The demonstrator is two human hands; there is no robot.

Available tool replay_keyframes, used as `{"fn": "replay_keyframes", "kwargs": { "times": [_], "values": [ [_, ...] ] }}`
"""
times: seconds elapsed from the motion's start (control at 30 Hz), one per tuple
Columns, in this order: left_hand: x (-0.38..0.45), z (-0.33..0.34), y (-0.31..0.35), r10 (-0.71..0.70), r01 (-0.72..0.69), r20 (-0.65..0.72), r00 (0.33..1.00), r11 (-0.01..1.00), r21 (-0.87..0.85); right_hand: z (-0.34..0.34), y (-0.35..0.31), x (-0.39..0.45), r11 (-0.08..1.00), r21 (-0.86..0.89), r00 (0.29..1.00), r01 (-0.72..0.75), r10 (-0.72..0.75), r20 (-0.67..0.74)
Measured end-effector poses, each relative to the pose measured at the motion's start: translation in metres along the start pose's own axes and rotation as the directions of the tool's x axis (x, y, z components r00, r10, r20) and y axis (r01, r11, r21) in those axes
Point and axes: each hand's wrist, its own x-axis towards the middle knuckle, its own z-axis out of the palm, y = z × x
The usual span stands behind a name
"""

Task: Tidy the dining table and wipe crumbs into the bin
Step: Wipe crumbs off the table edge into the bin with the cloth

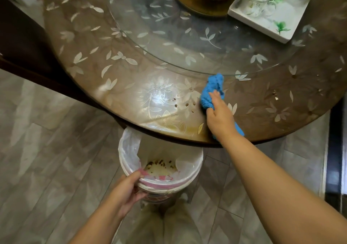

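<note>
Under the table edge my left hand (129,187) grips the bin (195,161) rim; right hand (219,112) presses the blue cloth (212,91) flat beside the crumbs (185,105). Risk: a fast sweep flicks them past the bin onto the floor.

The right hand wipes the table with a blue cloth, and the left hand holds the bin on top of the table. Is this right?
Not quite. The head view shows the left hand holding the bin below the table edge, not on it. The right hand does wipe with the blue cloth.
</note>
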Motion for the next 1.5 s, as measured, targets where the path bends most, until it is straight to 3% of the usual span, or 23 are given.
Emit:
{"fn": "replay_keyframes", "kwargs": {
  "times": [0.1, 0.5, 0.63, 0.73, 1.17, 1.3, 1.4, 1.5],
  "values": [
    [0.000, 0.000, 0.002, 0.003, -0.003, 0.005, 1.000, 1.000, 0.004, 0.014, -0.017, 0.004, 0.996, -0.032, 0.995, 0.081, -0.080, 0.054],
    [-0.006, 0.000, 0.007, 0.023, -0.023, 0.000, 1.000, 1.000, 0.011, 0.007, -0.014, 0.012, 0.991, 0.074, 0.979, 0.108, -0.119, 0.167],
    [-0.006, 0.000, 0.005, 0.033, -0.033, -0.010, 0.999, 0.999, 0.007, 0.034, -0.043, 0.007, 0.973, 0.166, 0.915, 0.159, -0.209, 0.345],
    [-0.006, 0.000, 0.008, 0.040, -0.040, -0.003, 0.999, 0.999, 0.015, 0.060, -0.063, -0.005, 0.957, 0.184, 0.884, 0.223, -0.278, 0.375],
    [-0.001, -0.024, 0.018, 0.074, -0.077, -0.082, 0.994, 0.997, -0.031, 0.065, -0.061, -0.053, 0.945, 0.310, 0.846, 0.102, -0.246, 0.472],
    [-0.002, -0.027, 0.018, 0.083, -0.086, -0.073, 0.994, 0.995, -0.042, 0.072, -0.060, -0.084, 0.956, 0.221, 0.828, 0.195, -0.281, 0.485],
    [-0.004, -0.026, 0.015, 0.090, -0.091, -0.058, 0.994, 0.996, -0.021, 0.089, -0.057, -0.105, 0.949, 0.150, 0.759, 0.279, -0.313, 0.571],
    [-0.005, -0.030, 0.008, 0.087, -0.088, -0.069, 0.994, 0.996, -0.006, 0.106, -0.050, -0.110, 0.980, 0.124, 0.800, 0.157, -0.200, 0.566]
  ]
}}
